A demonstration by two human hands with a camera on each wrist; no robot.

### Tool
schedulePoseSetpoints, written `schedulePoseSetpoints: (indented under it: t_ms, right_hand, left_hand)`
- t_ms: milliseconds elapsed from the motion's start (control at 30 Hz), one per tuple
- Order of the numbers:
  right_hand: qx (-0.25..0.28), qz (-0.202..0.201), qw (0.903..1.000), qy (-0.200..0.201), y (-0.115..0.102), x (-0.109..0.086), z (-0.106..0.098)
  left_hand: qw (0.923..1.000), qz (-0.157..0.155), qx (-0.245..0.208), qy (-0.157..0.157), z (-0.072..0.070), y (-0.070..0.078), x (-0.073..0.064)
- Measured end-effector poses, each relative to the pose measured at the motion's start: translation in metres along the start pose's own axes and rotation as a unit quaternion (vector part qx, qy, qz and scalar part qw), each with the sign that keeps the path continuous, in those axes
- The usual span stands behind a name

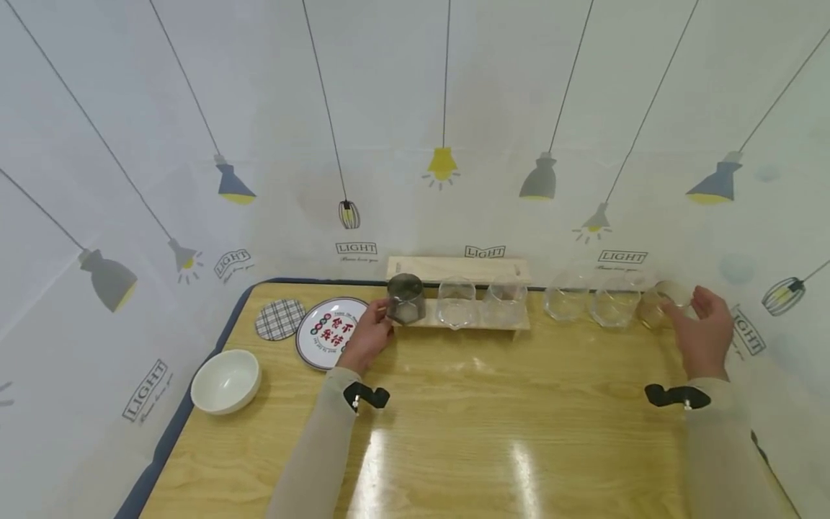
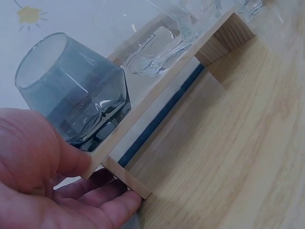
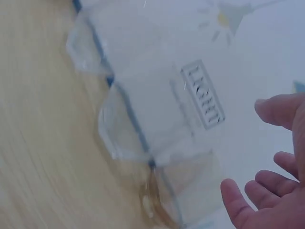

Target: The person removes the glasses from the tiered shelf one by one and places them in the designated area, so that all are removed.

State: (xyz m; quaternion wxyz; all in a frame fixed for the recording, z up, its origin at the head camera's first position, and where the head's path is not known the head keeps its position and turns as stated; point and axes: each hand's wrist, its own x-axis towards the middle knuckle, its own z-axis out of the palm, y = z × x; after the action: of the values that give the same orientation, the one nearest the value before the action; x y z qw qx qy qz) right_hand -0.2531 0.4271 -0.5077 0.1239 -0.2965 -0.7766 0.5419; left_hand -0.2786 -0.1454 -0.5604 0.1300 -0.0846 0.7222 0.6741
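At the back of the table, a low wooden stand (image 1: pixel 473 318) carries a smoky grey faceted glass (image 1: pixel 406 303) at its left end and two clear glasses, one in the middle (image 1: pixel 457 306) and one on the right (image 1: pixel 506 297). My left hand (image 1: pixel 368 337) grips the stand's left end; in the left wrist view the thumb lies along the top board (image 2: pixel 143 106) beside the grey glass, with fingers at the end leg (image 2: pixel 127 179). My right hand (image 1: pixel 703 337) has parted, relaxed fingers near an amber-tinted glass (image 1: pixel 653 308). The right wrist view shows nothing held.
Two more clear glasses (image 1: pixel 565 299) stand between the wooden stand and the amber glass. At the left are a white bowl (image 1: pixel 225 382), a printed plate (image 1: pixel 324 353) and a checked coaster (image 1: pixel 280 319). A lamp-printed wall covering (image 1: pixel 415 86) rises behind the table.
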Motion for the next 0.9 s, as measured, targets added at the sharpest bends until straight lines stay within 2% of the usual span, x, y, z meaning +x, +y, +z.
schedulePoseSetpoints:
  t_ms: [100, 200, 433, 600, 733, 900]
  right_hand:
    - [0.037, -0.027, 0.9988, 0.017, -0.010, -0.021, 0.015]
    - [0.052, -0.076, 0.9954, 0.027, -0.019, -0.043, 0.030]
    - [0.076, -0.189, 0.9786, 0.029, -0.026, -0.076, 0.069]
    - [0.085, -0.239, 0.9671, -0.013, -0.024, -0.103, 0.101]
    - [0.074, -0.243, 0.9652, -0.061, -0.021, -0.118, 0.126]
    - [0.061, -0.243, 0.9605, -0.122, -0.015, -0.123, 0.156]
  left_hand:
    - [1.0000, 0.002, 0.000, 0.002, -0.001, 0.001, -0.001]
    - [1.0000, 0.001, -0.003, 0.002, 0.000, 0.001, 0.000]
    - [1.0000, -0.002, -0.007, 0.002, 0.003, 0.000, 0.001]
    - [1.0000, -0.001, -0.005, -0.001, 0.004, 0.001, 0.002]
    - [1.0000, 0.001, -0.008, 0.000, 0.004, 0.002, 0.001]
    - [0.9999, 0.000, -0.015, -0.002, 0.003, 0.002, 0.000]
